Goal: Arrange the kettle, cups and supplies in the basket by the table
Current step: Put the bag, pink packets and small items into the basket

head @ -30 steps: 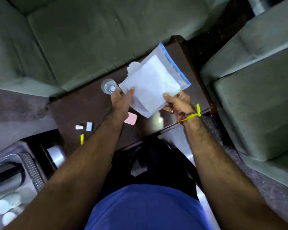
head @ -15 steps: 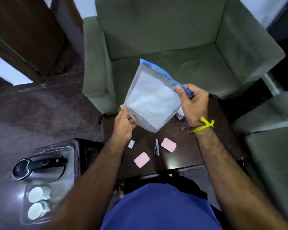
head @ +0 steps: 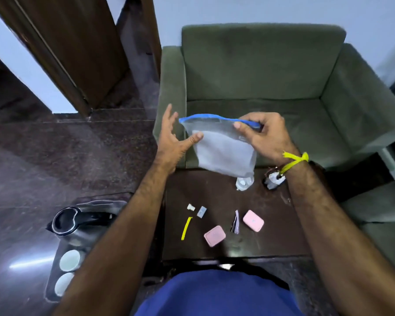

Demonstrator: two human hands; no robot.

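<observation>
A clear zip bag [head: 224,151] with a blue seal strip and white paper inside hangs over the far edge of the dark table [head: 271,238]. My right hand [head: 262,135] pinches its blue top edge at the right. My left hand [head: 173,137] is spread open at the bag's left side, thumb touching the plastic. On the floor at the left a tray-like basket [head: 53,290] holds a black-lidded steel kettle [head: 71,221] and two white cups [head: 69,260], partly hidden by my left arm.
On the table lie two pink sachets [head: 214,236], a yellow stick [head: 186,228], small white and blue packets [head: 201,212], a folded sachet [head: 235,222], an upturned glass [head: 244,184] and a small jar [head: 273,180]. A green armchair [head: 260,76] stands behind, another seat at the right.
The view has tilted up from the table to the armchair. The bag turned so its blue seal is on top. My left hand let go of the lower corner and opened.
</observation>
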